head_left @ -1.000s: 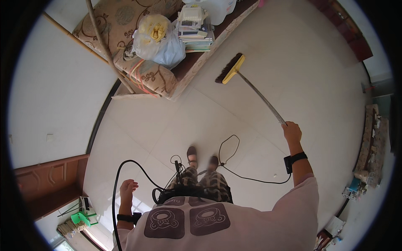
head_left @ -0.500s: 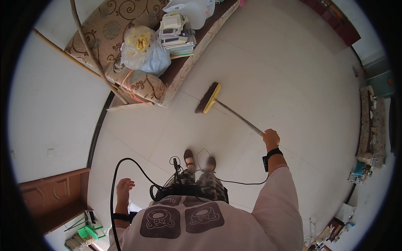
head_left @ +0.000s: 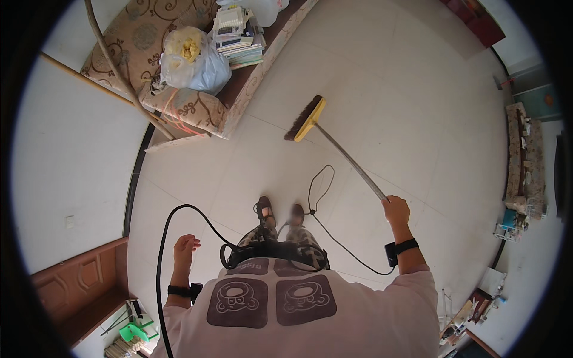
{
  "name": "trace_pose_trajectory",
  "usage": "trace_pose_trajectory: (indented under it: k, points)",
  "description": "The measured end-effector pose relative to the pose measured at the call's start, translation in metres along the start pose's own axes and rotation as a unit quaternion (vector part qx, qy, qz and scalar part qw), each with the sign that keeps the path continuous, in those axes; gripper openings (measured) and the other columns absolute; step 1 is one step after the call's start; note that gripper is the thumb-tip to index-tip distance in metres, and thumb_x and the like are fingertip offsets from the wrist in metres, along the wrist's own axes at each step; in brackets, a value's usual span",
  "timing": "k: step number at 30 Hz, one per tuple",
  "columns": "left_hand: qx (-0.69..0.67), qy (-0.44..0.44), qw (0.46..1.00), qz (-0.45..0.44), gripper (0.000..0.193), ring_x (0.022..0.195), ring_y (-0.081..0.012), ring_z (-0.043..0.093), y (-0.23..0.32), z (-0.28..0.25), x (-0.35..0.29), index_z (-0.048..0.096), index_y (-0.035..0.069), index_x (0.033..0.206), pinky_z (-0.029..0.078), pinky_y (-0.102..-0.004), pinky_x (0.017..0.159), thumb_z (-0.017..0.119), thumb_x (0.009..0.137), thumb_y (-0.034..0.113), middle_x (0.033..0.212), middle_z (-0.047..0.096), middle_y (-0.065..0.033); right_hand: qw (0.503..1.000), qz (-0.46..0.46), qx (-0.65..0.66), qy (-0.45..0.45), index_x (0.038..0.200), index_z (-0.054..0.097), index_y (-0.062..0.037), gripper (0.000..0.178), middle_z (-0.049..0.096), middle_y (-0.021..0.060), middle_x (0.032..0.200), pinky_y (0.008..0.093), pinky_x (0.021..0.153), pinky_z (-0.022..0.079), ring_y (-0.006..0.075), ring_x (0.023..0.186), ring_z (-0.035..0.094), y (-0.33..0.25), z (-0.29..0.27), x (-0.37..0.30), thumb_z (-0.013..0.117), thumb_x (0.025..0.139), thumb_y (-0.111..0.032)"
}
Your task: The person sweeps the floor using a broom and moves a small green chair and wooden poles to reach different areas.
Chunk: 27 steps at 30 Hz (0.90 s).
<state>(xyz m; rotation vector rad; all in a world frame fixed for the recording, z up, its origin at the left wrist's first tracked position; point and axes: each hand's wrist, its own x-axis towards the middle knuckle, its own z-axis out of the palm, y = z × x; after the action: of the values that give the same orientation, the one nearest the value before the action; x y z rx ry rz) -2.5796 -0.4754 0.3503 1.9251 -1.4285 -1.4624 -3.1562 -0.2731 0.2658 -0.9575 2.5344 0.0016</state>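
My right hand (head_left: 396,210) is wrapped round the upper end of the long handle of a broom (head_left: 310,121). The broom has a yellow head with dark brown bristles, which rests on the pale tiled floor ahead of me, away from my feet. Its handle slants from the head back to my right side. At my left side, my left hand (head_left: 186,246) hangs empty with its fingers loosely bent and partly apart. It touches nothing. A black cable (head_left: 179,209) curves beside it toward my waist.
A patterned sofa (head_left: 197,107) at the far left bears plastic bags (head_left: 197,65) and a stack of books (head_left: 240,45). Two long sticks (head_left: 107,53) lean by it. A thin looped cable (head_left: 316,209) trails near my feet. A brown door (head_left: 80,277) stands at the left.
The broom has moved forward and to the right with my right hand on its handle. The thin cable's loop now swings out ahead of my feet. My left hand's fingers are slightly more bent.
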Motion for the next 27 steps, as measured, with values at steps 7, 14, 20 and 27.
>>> trace_pose_trajectory:
  k: [7,14,20,27]
  points:
    - [0.033,-0.009,0.999,0.020,0.018,0.078,-0.0168,0.062,0.026,0.005,0.005,0.056,0.002,0.098,0.045,-0.0269,0.069,0.050,0.086,0.013,0.086,0.064,-0.0086,0.994,-0.108,0.015,-0.028,0.085,0.067,-0.0121,0.024,0.065,0.0087,0.086,0.0383,0.070,0.050,0.0268,0.083,0.062,-0.099,0.088,0.022,0.057,0.079,-0.033]
    - [0.030,0.052,0.998,-0.001,0.017,0.078,-0.0171,0.061,0.030,-0.004,-0.009,0.055,0.002,0.098,0.045,-0.0279,0.070,0.049,0.086,0.011,0.086,0.063,-0.0084,0.996,-0.016,-0.016,-0.083,0.090,0.066,-0.0115,0.027,0.066,0.0085,0.093,0.0372,0.072,0.052,0.0260,0.089,0.063,-0.120,0.080,0.100,0.062,0.078,-0.035]
    - [0.007,0.014,1.000,-0.016,0.016,0.078,-0.0169,0.061,0.017,0.003,-0.008,0.056,0.003,0.097,0.045,-0.0277,0.070,0.049,0.086,0.012,0.085,0.063,-0.0079,0.989,0.101,-0.103,-0.020,0.091,0.064,-0.0088,0.027,0.065,0.0118,0.092,0.0355,0.070,0.053,0.0272,0.086,0.064,-0.036,0.000,0.111,0.061,0.081,-0.033]
    - [-0.001,-0.018,1.000,-0.002,0.017,0.078,-0.0169,0.061,0.009,0.013,0.000,0.057,0.002,0.098,0.045,-0.0275,0.069,0.050,0.086,0.013,0.085,0.063,-0.0080,0.985,0.045,-0.158,0.055,0.081,0.063,-0.0078,0.021,0.065,0.0097,0.078,0.0353,0.064,0.053,0.0266,0.077,0.064,0.013,-0.032,0.046,0.055,0.084,-0.027]
